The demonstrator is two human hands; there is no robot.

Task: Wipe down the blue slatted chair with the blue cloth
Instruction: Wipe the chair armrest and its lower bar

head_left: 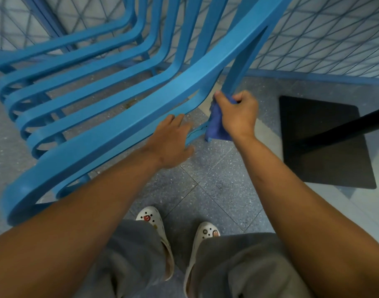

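- Below the head camera, a blue slatted chair of smooth moulded plastic (111, 100) fills the upper left of the view, its curved slats running from the seat up into the backrest.
- At the chair's near rear corner, the right hand (238, 115) grips a bunched blue cloth (217, 125) with curled fingers and presses it around the lower part of an upright leg or back post, just under the broad armrest band.
- The cloth's loose end hangs down beside that post, above the floor.
- The left hand (171, 143) lies with fingers straight and relaxed against the edge of the armrest band; it holds nothing and seems to steady the chair.
- Judging by this, the step in hand is wiping the rear post, with the seat slats probably yet to do.
- The next move likely calls for sliding the wrapped cloth along the post while the left hand keeps the chair from shifting.
- The plastic looks matte and hard, with rounded edges and narrow gaps between slats that a folded cloth edge would have to reach.
- The cloth looks soft, creased and darker than the chair.
- A speckled grey tiled floor (216, 181), a flat black square table base (326, 147) and white clogs with charms (149, 218) lie below.
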